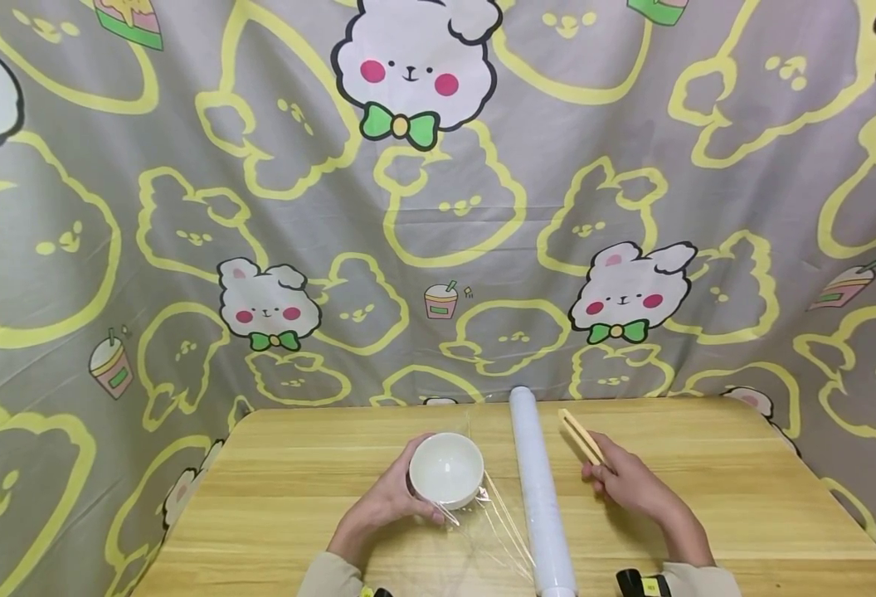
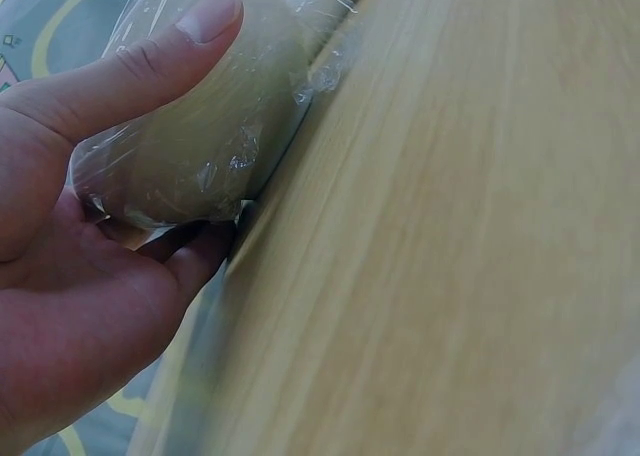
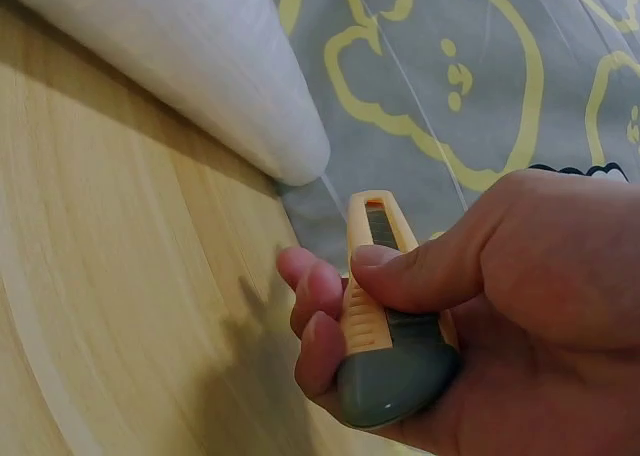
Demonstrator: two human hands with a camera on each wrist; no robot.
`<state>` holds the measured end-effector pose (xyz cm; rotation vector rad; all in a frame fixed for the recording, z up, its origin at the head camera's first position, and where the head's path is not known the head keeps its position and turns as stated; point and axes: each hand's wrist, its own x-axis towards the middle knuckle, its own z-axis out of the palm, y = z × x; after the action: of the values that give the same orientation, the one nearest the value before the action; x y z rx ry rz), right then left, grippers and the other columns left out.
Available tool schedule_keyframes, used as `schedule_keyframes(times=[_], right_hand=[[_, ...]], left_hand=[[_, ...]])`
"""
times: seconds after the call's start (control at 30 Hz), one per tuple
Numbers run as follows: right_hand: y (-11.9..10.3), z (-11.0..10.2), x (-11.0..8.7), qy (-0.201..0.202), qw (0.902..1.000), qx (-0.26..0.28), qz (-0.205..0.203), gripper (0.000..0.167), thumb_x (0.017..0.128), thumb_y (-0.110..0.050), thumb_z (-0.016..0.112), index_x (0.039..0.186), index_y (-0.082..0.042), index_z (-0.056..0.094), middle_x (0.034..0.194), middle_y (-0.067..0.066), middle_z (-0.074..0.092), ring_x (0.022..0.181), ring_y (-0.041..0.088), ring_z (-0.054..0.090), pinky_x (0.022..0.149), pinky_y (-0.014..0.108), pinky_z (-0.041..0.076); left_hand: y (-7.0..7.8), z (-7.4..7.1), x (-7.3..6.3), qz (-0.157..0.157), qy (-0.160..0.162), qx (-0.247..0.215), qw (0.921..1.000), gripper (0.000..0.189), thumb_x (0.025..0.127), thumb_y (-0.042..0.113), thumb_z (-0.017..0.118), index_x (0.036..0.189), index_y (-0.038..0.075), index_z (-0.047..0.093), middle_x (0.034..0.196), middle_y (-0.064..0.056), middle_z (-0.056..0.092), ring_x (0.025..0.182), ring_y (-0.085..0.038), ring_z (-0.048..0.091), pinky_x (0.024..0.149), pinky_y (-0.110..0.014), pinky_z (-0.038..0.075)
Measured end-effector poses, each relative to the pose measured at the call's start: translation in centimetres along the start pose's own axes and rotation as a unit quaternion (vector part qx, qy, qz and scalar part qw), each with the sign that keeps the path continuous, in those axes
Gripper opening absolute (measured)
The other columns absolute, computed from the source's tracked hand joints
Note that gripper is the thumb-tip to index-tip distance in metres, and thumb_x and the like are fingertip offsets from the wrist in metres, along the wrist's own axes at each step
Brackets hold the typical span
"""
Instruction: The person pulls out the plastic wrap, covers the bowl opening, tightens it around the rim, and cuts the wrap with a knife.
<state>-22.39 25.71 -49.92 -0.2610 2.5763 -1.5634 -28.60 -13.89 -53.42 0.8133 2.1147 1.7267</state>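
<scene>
My left hand (image 1: 389,499) grips a small white bowl (image 1: 446,470) around its left side. Clear plastic film (image 1: 475,531) clings to the bowl and trails toward the roll on the right. In the left wrist view, the thumb lies along the film-covered bowl (image 2: 205,141), and curled fingers support its lower side near the tabletop. My right hand (image 1: 635,485) holds a yellow-and-dark-green utility knife (image 1: 580,434), pointing away toward the back. The right wrist view shows the thumb on the knife's slider and fingers wrapped round the handle (image 3: 400,381); no blade shows beyond the tip.
A long roll of cling film (image 1: 541,489) lies front to back on the wooden table (image 1: 281,473), between the hands. Behind the table's back edge hangs a grey curtain (image 1: 423,232) with cartoon animals, which also runs along both sides.
</scene>
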Motion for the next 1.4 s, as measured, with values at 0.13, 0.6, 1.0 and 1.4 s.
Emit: schedule_keyframes(times=[0.13,0.6,1.0,1.4], right_hand=[[0.0,-0.1,0.0,-0.003,1.0,-0.008,-0.002,0.047,0.104,0.008,0.042,0.15,0.008,0.031,0.089,0.011,0.06,0.067,0.018,0.053,0.049,0.023,0.042],[-0.7,-0.2,0.2,0.003,0.9995,-0.031,-0.009,0.031,0.108,-0.004,0.044,0.137,0.008,0.044,0.074,0.01,0.056,0.053,0.013,0.049,0.044,0.025,0.043],[-1.3,-0.6,0.5,0.024,0.9994,-0.025,0.008,0.026,0.11,-0.016,0.047,0.128,0.001,0.051,0.068,0.008,0.054,0.048,0.009,0.04,0.043,0.022,0.036],[-0.8,-0.4,0.3,0.047,0.9981,-0.032,0.024,0.022,0.109,-0.02,0.05,0.12,-0.001,0.053,0.063,0.009,0.055,0.044,0.008,0.037,0.041,0.019,0.032]], left_hand=[[0.0,0.0,0.0,-0.003,0.002,0.001,1.0,0.118,0.062,-0.004,0.093,0.159,0.009,0.026,0.15,-0.021,0.043,0.131,-0.036,0.048,0.112,-0.047,0.037],[-0.1,-0.1,0.1,0.005,0.001,0.002,1.0,0.118,0.062,-0.003,0.093,0.159,0.009,0.026,0.15,-0.021,0.042,0.131,-0.036,0.049,0.111,-0.046,0.038],[0.3,-0.2,0.1,0.017,0.002,0.005,0.9998,0.117,0.062,-0.003,0.093,0.158,0.007,0.026,0.149,-0.022,0.043,0.129,-0.035,0.05,0.11,-0.04,0.039],[-0.1,0.1,0.0,0.003,-0.003,0.0,1.0,0.122,0.062,-0.006,0.092,0.159,0.001,0.019,0.151,-0.024,0.04,0.131,-0.038,0.048,0.11,-0.044,0.04]])
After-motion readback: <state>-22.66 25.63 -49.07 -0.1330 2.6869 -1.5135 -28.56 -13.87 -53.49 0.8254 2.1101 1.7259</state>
